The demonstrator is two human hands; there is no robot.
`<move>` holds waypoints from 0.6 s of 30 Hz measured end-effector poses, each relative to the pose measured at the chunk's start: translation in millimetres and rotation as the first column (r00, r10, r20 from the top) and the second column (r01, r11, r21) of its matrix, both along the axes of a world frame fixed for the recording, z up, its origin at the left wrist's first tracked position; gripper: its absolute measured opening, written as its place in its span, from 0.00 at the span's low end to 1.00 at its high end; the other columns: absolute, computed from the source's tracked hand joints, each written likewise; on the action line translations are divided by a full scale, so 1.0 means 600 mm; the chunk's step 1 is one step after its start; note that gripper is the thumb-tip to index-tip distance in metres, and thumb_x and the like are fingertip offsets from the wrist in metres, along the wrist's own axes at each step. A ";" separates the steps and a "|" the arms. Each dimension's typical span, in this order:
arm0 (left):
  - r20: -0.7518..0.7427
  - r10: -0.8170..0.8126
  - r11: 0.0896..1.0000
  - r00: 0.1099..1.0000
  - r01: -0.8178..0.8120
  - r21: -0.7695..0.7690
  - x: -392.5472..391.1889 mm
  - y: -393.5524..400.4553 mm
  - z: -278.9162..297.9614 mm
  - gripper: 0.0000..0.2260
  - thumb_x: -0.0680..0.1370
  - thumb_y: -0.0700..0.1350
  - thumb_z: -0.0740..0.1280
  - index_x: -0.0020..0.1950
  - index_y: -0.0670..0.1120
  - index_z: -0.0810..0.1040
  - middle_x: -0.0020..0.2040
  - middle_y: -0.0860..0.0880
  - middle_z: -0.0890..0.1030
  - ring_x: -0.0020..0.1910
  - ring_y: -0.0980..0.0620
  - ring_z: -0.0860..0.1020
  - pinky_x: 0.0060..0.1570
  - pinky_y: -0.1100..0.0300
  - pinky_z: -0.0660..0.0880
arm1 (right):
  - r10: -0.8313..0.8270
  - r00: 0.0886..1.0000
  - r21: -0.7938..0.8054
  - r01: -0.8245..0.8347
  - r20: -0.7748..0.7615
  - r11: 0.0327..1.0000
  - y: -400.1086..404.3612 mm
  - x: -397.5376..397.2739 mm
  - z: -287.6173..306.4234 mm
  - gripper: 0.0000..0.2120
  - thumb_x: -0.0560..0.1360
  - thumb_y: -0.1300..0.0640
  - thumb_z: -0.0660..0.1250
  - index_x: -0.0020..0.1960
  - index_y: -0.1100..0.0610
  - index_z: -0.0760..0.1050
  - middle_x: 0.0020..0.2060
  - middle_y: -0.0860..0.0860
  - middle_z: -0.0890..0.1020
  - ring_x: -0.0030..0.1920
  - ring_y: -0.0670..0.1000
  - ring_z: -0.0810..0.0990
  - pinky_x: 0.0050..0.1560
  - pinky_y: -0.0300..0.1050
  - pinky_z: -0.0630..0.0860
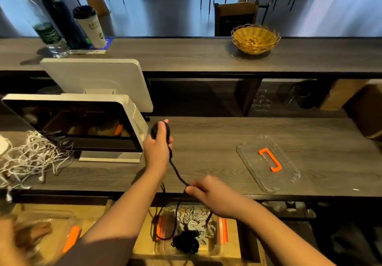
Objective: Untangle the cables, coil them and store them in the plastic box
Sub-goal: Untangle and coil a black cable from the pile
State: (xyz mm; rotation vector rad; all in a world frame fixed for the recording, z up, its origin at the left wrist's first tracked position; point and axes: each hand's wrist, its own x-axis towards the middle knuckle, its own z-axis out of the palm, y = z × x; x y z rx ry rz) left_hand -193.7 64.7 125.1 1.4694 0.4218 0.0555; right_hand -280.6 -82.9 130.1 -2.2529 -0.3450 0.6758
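We have the thin black cable (175,169) strung between both hands in the middle of the frame, and the coming wrap turns on that stretch: it runs on a slant from the coil at our left hand (158,150), up and left of centre, down and right to our right hand (203,189), so its long axis points from upper left to lower right. Our left hand is raised over the grey wood-grain worktop (227,141), fingers curled round a small dark bundle of loops already wound, thumb side towards us, forearm reaching up from the lower left. Our right hand sits lower and nearer to us at the front edge of the worktop, pinching the cable between thumb and fingertips, the other fingers loosely folded. Below that pinch the loose tail drops off the edge and hangs down to the clear plastic box with orange clips (190,230) at the bottom centre, where a black clump rests on top of pale coiled cables. We judge the right hand to be the one to feed, since it is nearer the slack. The clear lid with an orange handle (268,162) lies apart at the right, and the tangle of white cables (31,160) waits at the far left beside the white-framed screen (82,125)
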 end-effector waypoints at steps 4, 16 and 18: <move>-0.110 -0.499 0.763 0.859 0.496 0.414 -0.023 0.000 -0.020 0.29 0.78 0.72 0.55 0.50 0.49 0.84 0.37 0.47 0.83 0.36 0.47 0.80 0.40 0.53 0.77 | 0.015 0.890 -0.051 0.010 0.457 0.999 -0.022 0.028 0.044 0.12 0.83 0.50 0.61 0.55 0.55 0.79 0.44 0.51 0.84 0.41 0.47 0.79 0.42 0.45 0.74; -0.103 -0.842 0.539 0.530 0.814 -0.217 -0.058 0.022 0.010 0.23 0.79 0.60 0.64 0.55 0.39 0.76 0.38 0.44 0.81 0.28 0.53 0.76 0.25 0.64 0.73 | -0.333 0.937 0.443 0.345 -0.108 0.828 -0.066 0.072 0.044 0.18 0.71 0.43 0.71 0.33 0.56 0.74 0.24 0.47 0.74 0.25 0.44 0.72 0.29 0.36 0.69; -0.036 -0.760 0.610 0.649 0.692 -0.387 -0.062 0.017 0.005 0.25 0.77 0.61 0.64 0.63 0.43 0.78 0.43 0.42 0.83 0.32 0.51 0.79 0.26 0.62 0.75 | -0.245 0.902 0.488 0.403 -0.357 0.774 -0.073 0.068 0.038 0.19 0.73 0.44 0.72 0.34 0.58 0.73 0.24 0.48 0.72 0.22 0.46 0.68 0.24 0.38 0.65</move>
